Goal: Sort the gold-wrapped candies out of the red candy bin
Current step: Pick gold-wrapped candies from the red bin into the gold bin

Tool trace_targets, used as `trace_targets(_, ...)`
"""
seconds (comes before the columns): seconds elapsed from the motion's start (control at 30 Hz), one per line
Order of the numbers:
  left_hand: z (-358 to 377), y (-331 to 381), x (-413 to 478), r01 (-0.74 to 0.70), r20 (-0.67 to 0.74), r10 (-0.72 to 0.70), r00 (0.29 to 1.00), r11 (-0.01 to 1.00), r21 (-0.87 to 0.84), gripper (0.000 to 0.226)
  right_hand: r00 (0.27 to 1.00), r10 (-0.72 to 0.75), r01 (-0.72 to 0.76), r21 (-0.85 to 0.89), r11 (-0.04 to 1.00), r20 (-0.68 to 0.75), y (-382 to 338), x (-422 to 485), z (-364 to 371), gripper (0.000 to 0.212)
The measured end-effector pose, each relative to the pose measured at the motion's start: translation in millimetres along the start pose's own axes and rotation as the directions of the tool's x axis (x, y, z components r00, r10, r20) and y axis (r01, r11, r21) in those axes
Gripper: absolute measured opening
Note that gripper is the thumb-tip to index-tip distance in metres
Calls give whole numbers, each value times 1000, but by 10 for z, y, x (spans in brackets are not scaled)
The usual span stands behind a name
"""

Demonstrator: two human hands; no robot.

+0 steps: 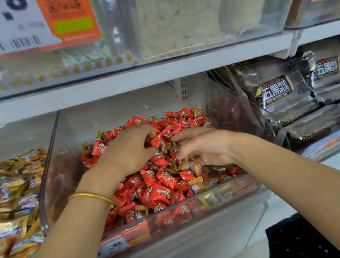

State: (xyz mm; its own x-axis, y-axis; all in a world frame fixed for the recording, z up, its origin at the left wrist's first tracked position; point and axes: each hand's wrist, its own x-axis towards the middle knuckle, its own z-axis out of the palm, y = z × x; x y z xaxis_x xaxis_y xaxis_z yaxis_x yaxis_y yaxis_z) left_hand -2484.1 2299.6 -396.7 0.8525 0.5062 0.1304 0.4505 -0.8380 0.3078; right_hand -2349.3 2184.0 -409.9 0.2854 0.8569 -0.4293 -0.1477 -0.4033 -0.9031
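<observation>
In the clear red candy bin (53, 175), the right hand (205, 149) clutches gathered gold-wrapped candies (168, 151) while the left hand (128, 151) curls into red candies (159, 191), likely uncovering more; whether it holds any is unclear.

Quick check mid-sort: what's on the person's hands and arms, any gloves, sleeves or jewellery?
No gloves and no sleeves: both forearms are bare. A thin gold bangle circles the wrist of the left hand. The right hand and its wrist wear nothing.

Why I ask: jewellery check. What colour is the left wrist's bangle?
Gold, a thin plain bangle, clearest in the head view.
</observation>
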Motion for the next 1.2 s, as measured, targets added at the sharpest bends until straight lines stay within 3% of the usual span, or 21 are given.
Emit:
trace_targets(0.07,-27,-55,2,48,-20,-49,999,997,-64,29,999,-39,34,-147,989,-30,44,28,35,58)
trace_targets(0.13,-36,-93,1,80,-18,-83,996,988,-129,29,996,-74,62,-188,980,-58,69,42,66,54)
trace_targets(0.37,-32,-129,11,137,-102,-173,980,946,-295,21,997,-30,39,112,993,-76,13,-11,-3,29)
trace_targets(0.5,-25,-123,16,142,-119,-191,974,933,-330,20,998,28,-20,146,989,-52,-3,-38,-8,22)
trace_targets(0.7,-67,-77,-23,67,-166,-121,979,952,-298,4,997,1,3,46,999,-82,29,-18,-13,14)
trace_targets(0.8,-86,-40,-40,13,-115,-54,992,944,-331,25,992,7,-11,-29,1000,-130,46,28,-13,11)
trace_targets(0.97,36,-4,-47,-58,60,68,996,987,-150,32,968,10,-31,-82,996,-249,58,108,-27,14)
trace_targets(1.07,102,23,-36,-88,89,88,992,996,3,53,956,-15,-38,-176,984,-291,59,146,17,4)
trace_targets(1.2,148,45,-9,-82,93,77,993,995,54,64,966,-60,-1,-235,972,-250,56,197,81,25)
